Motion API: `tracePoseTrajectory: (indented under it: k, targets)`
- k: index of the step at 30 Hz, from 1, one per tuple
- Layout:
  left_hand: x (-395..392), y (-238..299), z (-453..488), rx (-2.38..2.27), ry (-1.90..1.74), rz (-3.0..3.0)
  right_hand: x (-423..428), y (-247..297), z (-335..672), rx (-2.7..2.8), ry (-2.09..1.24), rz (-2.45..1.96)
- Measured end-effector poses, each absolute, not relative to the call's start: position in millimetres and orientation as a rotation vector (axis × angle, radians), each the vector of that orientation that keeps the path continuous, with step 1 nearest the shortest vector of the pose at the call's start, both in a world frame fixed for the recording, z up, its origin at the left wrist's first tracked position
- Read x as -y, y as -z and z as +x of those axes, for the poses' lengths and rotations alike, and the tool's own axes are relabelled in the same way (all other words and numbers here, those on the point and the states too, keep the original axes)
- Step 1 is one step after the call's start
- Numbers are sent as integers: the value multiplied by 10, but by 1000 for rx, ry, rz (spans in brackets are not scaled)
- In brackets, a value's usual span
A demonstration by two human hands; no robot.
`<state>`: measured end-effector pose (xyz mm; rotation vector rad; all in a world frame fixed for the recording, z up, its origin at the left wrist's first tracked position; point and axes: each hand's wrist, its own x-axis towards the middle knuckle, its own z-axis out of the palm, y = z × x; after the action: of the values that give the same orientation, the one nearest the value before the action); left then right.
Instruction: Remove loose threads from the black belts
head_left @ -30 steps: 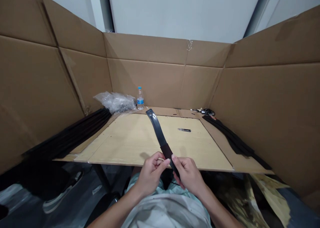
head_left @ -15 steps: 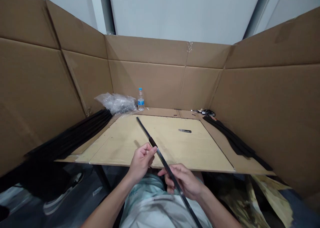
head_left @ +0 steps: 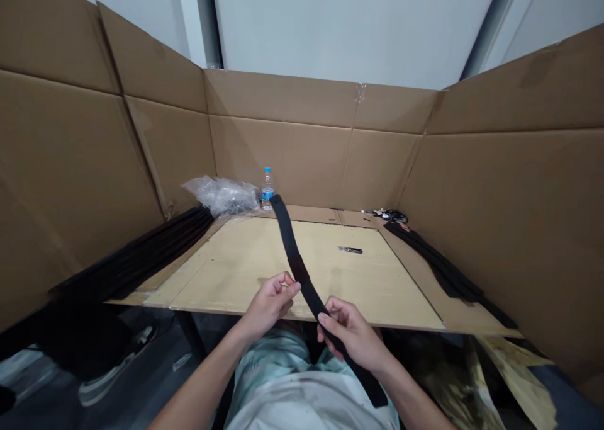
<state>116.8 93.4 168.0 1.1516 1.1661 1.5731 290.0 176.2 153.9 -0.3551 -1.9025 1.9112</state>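
Note:
A long black strap rises from my lap and arcs over the near edge of the wooden board, its tip pointing toward the far wall. My right hand pinches the strap low down, near the board's front edge. My left hand is closed beside the strap a little higher up, fingertips at its edge; whether it grips the strap I cannot tell. The strap's lower end trails over my right forearm.
Cardboard walls enclose the board. Black straps are piled at the left and right. A crumpled plastic bag and a water bottle stand at the back. A small dark tool lies on the board.
The strap has turned from edge-on to showing its flat face and now reaches farther back. My left hand has moved right and lower; my right hand has slid up the strap.

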Motion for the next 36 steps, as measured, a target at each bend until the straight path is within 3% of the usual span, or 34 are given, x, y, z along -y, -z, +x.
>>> tracePoseTrajectory:
  k: [15, 19, 25, 32, 36]
  targets:
    - [-985, -1561, 1066, -1362, -1442, 1367, -1693, -1409, 2819, 1718, -2018, -549]
    - [-1003, -1528, 1033, -1343, -1471, 1289, -1685, -1407, 2813, 1714, -2036, -411]
    - [-1044, -1468, 905, -1302, -1650, 1141, -1788, -1447, 2882, 1482, -2414, -289]
    - [-1121, -1384, 824, -1364, -1590, 1131, -1852, -1430, 2839, 1694, -2069, -334]
    - [-1127, -1354, 780, -1300, -1486, 1176, -1861, -1417, 2854, 1814, -2062, -438]
